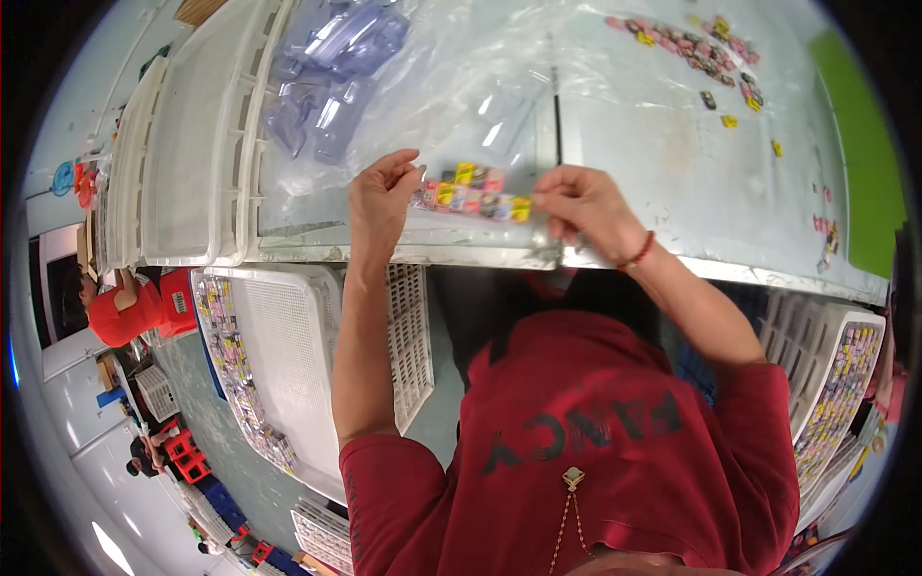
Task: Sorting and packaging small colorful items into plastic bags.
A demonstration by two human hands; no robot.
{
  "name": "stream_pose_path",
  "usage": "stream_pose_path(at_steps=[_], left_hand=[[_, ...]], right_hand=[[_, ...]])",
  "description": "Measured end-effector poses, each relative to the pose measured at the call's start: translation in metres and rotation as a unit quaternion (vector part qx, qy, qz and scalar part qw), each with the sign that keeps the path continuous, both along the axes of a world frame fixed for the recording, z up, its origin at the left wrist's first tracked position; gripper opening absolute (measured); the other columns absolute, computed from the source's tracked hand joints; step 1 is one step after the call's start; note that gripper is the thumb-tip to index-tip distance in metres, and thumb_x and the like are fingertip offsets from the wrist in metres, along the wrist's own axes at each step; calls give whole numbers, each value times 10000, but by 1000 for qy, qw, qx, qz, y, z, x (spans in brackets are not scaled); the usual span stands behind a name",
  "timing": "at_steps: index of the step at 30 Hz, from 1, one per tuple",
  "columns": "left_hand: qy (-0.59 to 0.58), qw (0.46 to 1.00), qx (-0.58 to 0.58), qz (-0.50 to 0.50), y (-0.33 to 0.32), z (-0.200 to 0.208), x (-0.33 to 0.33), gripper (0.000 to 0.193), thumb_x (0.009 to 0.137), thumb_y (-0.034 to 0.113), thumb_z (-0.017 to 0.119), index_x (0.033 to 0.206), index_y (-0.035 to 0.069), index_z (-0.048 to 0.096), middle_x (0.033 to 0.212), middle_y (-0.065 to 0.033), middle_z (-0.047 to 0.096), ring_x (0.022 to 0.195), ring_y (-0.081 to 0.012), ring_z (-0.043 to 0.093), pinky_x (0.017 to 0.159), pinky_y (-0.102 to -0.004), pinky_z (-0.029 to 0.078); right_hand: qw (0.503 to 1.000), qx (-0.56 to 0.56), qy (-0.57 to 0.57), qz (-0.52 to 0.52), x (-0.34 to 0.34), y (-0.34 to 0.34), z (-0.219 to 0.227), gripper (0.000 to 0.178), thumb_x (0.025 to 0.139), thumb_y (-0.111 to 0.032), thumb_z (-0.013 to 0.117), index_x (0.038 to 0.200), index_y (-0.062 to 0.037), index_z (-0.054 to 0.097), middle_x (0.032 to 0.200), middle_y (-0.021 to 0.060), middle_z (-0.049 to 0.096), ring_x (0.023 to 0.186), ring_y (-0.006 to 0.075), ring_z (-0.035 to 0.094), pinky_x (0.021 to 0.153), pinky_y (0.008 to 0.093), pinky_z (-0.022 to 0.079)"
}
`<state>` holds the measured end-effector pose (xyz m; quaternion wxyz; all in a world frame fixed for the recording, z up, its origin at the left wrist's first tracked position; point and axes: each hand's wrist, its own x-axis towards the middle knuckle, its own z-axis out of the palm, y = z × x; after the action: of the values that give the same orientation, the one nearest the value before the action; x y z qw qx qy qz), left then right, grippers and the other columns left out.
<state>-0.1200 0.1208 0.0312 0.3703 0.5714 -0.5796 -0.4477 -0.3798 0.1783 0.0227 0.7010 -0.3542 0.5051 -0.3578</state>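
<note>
A small clear pack (471, 197) of pink, yellow and black printed pieces lies near the table's front edge, between my two hands. My left hand (381, 200) is at its left end, fingers bent and thumb close to the index fingertip. Anything thin or clear in that pinch is too small to make out. At the right end my right hand (584, 206), with a red bead bracelet (642, 250) at its wrist, has thumb and index finger pressed together beside a yellow piece. What those fingertips hold cannot be made out.
Clear plastic sheeting (461, 67) and bluish clear plastic trays (336, 58) cover the table's back left. Loose small pieces (696, 53) are scattered at the back right. White crates (197, 134) stand left; another crate (288, 355) and a filled one (836, 384) sit below the edge.
</note>
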Motion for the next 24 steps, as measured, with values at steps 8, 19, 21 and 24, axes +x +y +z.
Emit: stream_pose_path(at_steps=[8,19,21,24], left_hand=[[-68,997,-3,35,-6,-30,24,249,836,47,654,1069,-41,660,782,-31,658,720,-62,571,658,-224,466],[-179,951,-249,-24,-15,10,-49,112,831,102,676,897,14,655,795,-149,631,698,-291,631,648,-367,498],[-212,911,-337,-104,-20,8,-86,117,818,111,686,868,15,644,790,-147,629,709,-307,631,652,-392,503],[-316,866,-369,-115,-23,-18,-122,141,798,135,699,808,26,610,780,-151,624,717,-327,627,642,-439,510]], right_hand=[[996,0,84,9,31,-8,-23,89,886,-71,647,947,-30,597,676,9,598,496,56,534,404,195,385],[967,-125,216,-53,-5,9,-17,148,902,-82,628,1026,-5,614,748,-14,596,595,33,517,526,194,424],[966,-123,216,-78,-19,13,-18,146,905,-83,623,1028,-5,614,756,-14,599,596,34,517,527,194,427],[963,-122,207,-122,-37,20,-17,146,914,-94,615,1031,-6,616,785,-8,617,596,40,529,533,208,448]])
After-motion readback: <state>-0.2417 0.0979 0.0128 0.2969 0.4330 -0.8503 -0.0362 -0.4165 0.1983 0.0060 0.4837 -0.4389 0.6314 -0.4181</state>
